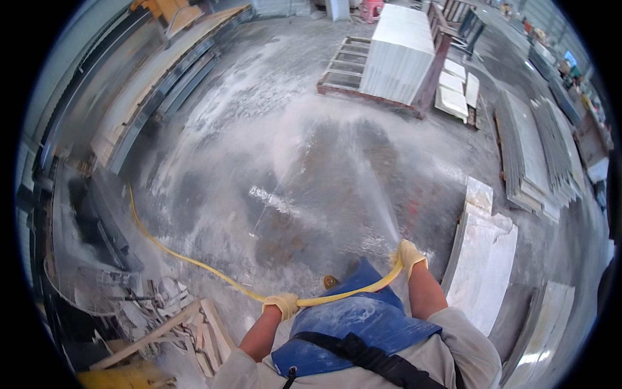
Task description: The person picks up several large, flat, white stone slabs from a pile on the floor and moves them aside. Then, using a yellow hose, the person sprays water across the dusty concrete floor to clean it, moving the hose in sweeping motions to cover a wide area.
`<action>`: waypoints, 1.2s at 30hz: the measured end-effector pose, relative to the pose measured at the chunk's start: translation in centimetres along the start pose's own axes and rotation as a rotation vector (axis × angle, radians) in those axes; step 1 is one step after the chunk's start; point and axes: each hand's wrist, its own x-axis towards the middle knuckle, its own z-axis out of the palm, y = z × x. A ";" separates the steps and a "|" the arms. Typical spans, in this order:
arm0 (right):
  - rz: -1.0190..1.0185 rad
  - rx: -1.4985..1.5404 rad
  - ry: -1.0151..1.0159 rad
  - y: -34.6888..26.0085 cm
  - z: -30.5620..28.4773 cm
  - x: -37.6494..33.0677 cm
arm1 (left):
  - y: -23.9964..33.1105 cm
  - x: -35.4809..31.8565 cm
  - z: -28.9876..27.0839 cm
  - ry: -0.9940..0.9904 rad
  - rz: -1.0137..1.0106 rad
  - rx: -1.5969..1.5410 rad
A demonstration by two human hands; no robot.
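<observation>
A yellow hose runs across the front of my blue apron between my two gloved hands. My right hand, in a pale yellow glove, is closed round the hose's end. From there a jet of water shoots forward and spreads over the wet concrete floor. My left hand, gloved alike, grips the hose lower down at my left side. Beyond that hand the hose trails away over the floor to the far left. Any nozzle at the hose's end is hidden by my right glove.
A block of pale slabs stands on a metal rack ahead. White slabs lie close on my right, and more stone sheets lean beyond them. Wood scraps are heaped at the near left. A long machine bed lines the left.
</observation>
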 end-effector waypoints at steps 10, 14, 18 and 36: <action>-0.056 -0.222 -0.134 -14.9 12.4 7.3 | 0.9 4.7 -6.3 -0.005 -0.245 -0.242; 0.048 -0.381 -0.080 -19.7 16.9 8.6 | 1.7 6.1 -8.0 0.073 -0.317 -0.208; 0.048 -0.441 -0.114 -20.3 17.3 13.5 | 2.3 6.7 -9.0 0.143 -0.344 -0.184; 0.160 -0.657 -0.148 -23.3 26.7 13.5 | -0.3 5.6 -10.3 0.206 -0.397 -0.338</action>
